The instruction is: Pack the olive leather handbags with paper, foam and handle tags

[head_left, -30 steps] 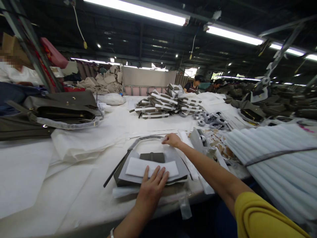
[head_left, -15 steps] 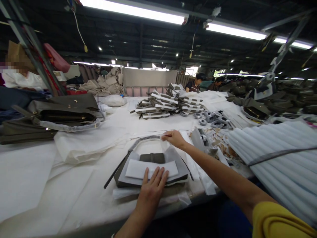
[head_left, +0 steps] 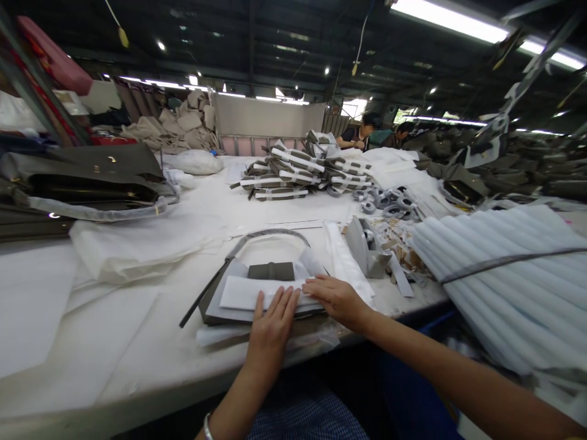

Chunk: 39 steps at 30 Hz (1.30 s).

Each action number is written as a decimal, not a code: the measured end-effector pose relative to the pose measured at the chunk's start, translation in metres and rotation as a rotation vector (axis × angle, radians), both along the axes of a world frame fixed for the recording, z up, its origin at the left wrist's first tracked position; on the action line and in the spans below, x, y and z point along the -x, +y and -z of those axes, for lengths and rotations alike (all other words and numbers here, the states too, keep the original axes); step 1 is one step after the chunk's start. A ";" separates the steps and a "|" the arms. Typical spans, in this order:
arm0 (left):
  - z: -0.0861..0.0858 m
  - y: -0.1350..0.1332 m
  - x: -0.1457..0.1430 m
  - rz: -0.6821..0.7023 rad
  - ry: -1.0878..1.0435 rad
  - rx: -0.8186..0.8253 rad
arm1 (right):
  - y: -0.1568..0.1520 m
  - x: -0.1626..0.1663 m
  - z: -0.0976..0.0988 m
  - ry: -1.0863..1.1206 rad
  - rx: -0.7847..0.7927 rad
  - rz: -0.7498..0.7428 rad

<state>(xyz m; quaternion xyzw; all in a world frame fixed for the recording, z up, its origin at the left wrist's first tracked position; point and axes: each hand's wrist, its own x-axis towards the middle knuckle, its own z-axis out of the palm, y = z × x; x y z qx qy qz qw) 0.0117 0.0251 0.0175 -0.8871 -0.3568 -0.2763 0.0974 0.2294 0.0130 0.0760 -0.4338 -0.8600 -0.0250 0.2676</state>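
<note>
A dark olive-grey handbag (head_left: 207, 310) lies flat at the table's front edge, its wrapped handle (head_left: 243, 242) arching away from me. Thin white paper covers much of the bag, and a dark flap piece (head_left: 265, 271) shows through the middle. Across it lies a folded white foam sheet (head_left: 237, 295). My left hand (head_left: 270, 336) rests flat on this sheet with fingers spread. At the sheet's right end, my right hand (head_left: 342, 301) touches it with fingers stretched out; its thumb is partly hidden.
Several bundled handbags (head_left: 293, 174) are piled at the table's back. Grey tape rolls (head_left: 392, 201) and a tape dispenser (head_left: 362, 247) sit to the right, beside strapped white foam (head_left: 499, 269). Another dark bag (head_left: 92, 171) and white sheets (head_left: 114, 250) lie left. People work far back.
My right hand has left the handle and come down toward me onto the foam sheet's right end. My left hand stays on the sheet. The view has tilted down and shifted slightly right.
</note>
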 end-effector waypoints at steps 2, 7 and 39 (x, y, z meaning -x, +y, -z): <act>-0.003 -0.002 -0.002 -0.020 0.014 0.027 | -0.003 0.001 -0.001 -0.027 -0.025 -0.001; -0.004 -0.002 -0.004 -0.034 0.013 0.053 | -0.010 0.005 -0.007 -0.079 -0.101 -0.031; -0.009 0.007 -0.001 0.072 0.086 -0.018 | 0.060 -0.003 -0.001 -0.401 0.159 0.263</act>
